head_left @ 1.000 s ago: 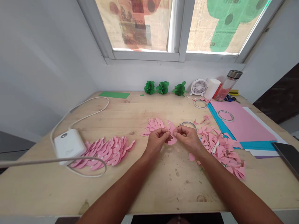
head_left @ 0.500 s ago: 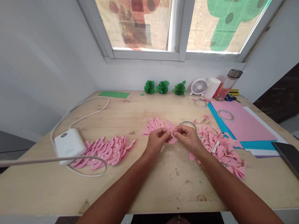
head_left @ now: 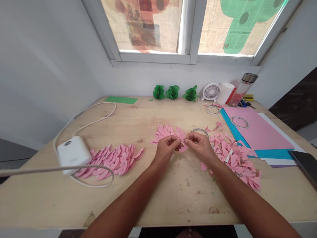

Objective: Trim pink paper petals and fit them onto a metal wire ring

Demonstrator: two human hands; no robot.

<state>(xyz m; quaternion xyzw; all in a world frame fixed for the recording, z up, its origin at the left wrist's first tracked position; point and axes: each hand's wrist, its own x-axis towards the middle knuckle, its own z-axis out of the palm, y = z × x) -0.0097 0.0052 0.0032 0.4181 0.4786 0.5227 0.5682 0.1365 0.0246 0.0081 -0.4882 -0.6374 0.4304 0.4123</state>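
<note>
My left hand (head_left: 168, 145) is closed in a pinch at the edge of a cut pink paper piece (head_left: 181, 133), with a small pale strip showing by the fingertips. Just right of it, my right hand (head_left: 198, 143) also pinches. Whatever its fingertips hold is too small to make out. A narrow gap separates the two hands. Beyond my left hand lies a cluster of small pink paper cutouts (head_left: 164, 131). A tape roll (head_left: 201, 131) lies partly hidden behind my right hand. Pink paper scraps (head_left: 235, 158) are heaped beside my right forearm.
Overlapping pink paper pieces (head_left: 116, 160) lie at left beside a white power bank (head_left: 73, 153) and its cable (head_left: 95, 124). Green paper ornaments (head_left: 172, 93), a small fan (head_left: 211, 92) and a bottle (head_left: 244, 89) line the back. Coloured sheets (head_left: 262, 129) and a phone (head_left: 305, 167) are right.
The hands stay almost in place. My right fingertips have shifted very slightly away from the left ones, widening the gap a little.
</note>
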